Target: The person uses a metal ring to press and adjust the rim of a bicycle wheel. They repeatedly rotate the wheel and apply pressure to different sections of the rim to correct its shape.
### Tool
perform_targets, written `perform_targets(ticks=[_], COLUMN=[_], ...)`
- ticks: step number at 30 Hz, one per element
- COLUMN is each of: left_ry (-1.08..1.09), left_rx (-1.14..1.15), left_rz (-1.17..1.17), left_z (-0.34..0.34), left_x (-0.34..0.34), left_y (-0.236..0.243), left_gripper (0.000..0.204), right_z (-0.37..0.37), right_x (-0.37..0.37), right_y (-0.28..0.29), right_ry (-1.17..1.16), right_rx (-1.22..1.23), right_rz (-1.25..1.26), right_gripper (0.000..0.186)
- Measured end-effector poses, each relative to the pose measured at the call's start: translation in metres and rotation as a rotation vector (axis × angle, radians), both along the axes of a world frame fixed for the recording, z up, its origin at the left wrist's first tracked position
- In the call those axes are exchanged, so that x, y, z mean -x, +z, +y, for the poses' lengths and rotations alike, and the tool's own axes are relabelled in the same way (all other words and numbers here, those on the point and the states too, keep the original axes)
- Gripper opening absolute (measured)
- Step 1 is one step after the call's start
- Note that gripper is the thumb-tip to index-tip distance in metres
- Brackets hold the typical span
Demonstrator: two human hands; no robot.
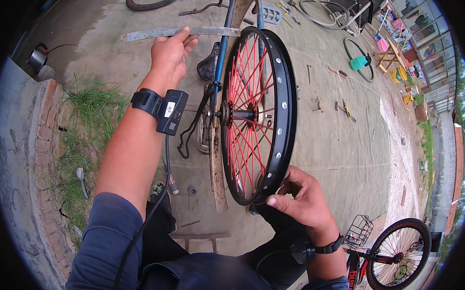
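Scratches on wheel point(244, 116), maybe, from slip of metal strip point(149, 33) pinched in left hand point(169, 54), if held too loosely, with right hand point(308, 202) curled at rim point(287, 132), cannot tell if gripping.

Blue bicycle frame point(222, 59) cut off at top

I see through one wide fisheye camera on the person's head. It looks down on the left hand point(169, 58), the right hand point(307, 202) and, quite near, the wheel point(285, 116); toward the upper right border, windows point(427, 33) stand farther off.
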State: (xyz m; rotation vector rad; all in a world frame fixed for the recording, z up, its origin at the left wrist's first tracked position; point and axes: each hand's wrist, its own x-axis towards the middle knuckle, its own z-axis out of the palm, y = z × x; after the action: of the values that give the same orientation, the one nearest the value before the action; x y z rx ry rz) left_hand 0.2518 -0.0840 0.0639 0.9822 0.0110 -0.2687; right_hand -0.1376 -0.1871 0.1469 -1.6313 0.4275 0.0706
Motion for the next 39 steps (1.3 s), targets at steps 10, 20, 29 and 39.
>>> perform_targets(ticks=[10,20,29,39], left_ry=[0.002,0.011,0.013,0.013], left_rx=[-0.001,0.000,0.000,-0.008], left_rz=[-0.004,-0.002,0.012,0.009], left_z=[0.000,-0.001,-0.002,0.000], left_x=[-0.001,0.000,0.000,-0.001], left_y=[0.000,0.001,0.001,0.000], left_gripper=[0.012,0.010,0.011,0.012], right_z=[-0.001,-0.003,0.001,0.007], right_x=[0.003,0.008,0.008,-0.010], right_y=[-0.004,-0.009,-0.007,0.010], right_ry=[0.016,0.023,0.010,-0.095], right_rx=[0.032,0.052,0.034,0.057], right_rz=[0.087,0.123,-0.014,-0.176], right_gripper=[0.034,0.032,0.012,0.017])
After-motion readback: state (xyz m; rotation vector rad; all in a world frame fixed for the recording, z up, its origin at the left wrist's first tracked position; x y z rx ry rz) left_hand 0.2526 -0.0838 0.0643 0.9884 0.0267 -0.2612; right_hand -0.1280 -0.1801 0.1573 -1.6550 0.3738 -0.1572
